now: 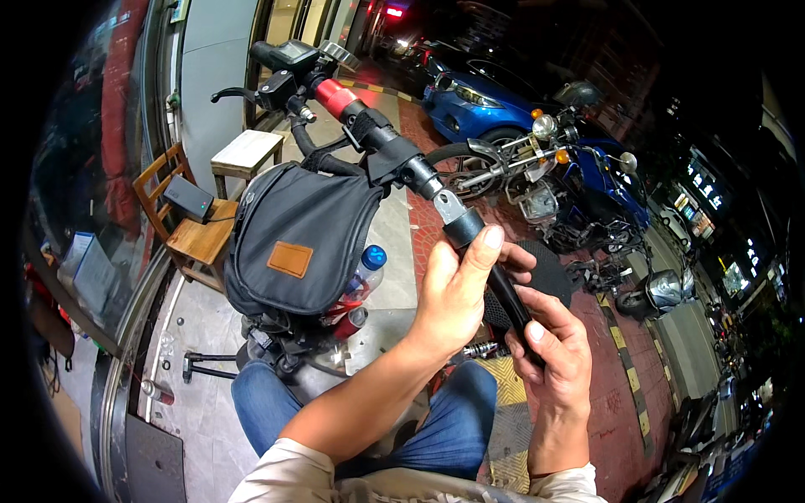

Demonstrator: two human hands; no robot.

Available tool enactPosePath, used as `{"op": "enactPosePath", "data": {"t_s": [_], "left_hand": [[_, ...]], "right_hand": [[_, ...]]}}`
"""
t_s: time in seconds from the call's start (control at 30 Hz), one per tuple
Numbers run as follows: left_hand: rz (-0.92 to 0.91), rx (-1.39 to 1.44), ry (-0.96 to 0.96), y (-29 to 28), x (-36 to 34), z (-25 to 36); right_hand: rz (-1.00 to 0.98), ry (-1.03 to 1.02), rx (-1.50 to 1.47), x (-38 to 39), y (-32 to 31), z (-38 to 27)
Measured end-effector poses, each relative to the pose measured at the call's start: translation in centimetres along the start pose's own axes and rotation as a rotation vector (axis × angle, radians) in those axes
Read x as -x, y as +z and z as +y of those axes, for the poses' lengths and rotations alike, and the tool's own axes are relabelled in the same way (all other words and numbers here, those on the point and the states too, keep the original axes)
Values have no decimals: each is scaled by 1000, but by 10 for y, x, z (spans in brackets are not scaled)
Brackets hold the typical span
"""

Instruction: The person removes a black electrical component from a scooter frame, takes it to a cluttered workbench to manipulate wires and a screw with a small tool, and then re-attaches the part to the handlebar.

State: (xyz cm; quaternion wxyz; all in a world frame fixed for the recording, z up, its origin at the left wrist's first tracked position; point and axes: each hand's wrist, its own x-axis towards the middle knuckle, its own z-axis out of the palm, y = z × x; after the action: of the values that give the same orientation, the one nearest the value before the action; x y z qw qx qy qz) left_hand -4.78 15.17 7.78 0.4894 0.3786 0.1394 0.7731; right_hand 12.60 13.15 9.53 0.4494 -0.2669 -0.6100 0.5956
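A black tube [508, 295] slants down to the right in front of me, with a thick black collar [464, 227] at its upper end. My left hand [457, 285] is closed round it just below the collar, thumb on top. Near the lower end, my right hand [553, 348] grips the same tube between thumb and fingers. A grey metal tab [448, 204] with a hole sits between the collar and a black handlebar assembly [394, 155]. That assembly carries a red ring [334, 98], a brake lever [235, 94] and a display unit [295, 55].
A dark grey bag [306, 226] hangs below the handlebar. A blue-capped bottle [369, 264] and a red can [350, 323] are beside it. A wooden chair [197, 239] and small white-topped stool [246, 149] stand left. Parked motorcycles [545, 172] and a blue car [470, 105] are at right.
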Motion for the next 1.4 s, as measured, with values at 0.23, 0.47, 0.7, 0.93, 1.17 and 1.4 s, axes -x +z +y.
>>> {"op": "enactPosePath", "data": {"t_s": [0.23,0.47,0.7,0.93,1.17,1.4], "left_hand": [[-97,136,8,-1,-5,-2],[-148,220,11,-12,-14,1],[-99,156,-37,-10,-11,14],[-226,-462,-197,-5,49,26],[-500,-1630,1044,-21,-29,207],[-627,-1951,553,-71,-141,205]], "right_hand": [[26,-92,177,-1,4,-12],[-23,-83,261,-6,7,-25],[-18,-86,245,-6,8,-20],[16,-113,264,-7,5,-18],[6,-68,256,-7,3,-23],[60,-78,246,-4,8,-26]]}}
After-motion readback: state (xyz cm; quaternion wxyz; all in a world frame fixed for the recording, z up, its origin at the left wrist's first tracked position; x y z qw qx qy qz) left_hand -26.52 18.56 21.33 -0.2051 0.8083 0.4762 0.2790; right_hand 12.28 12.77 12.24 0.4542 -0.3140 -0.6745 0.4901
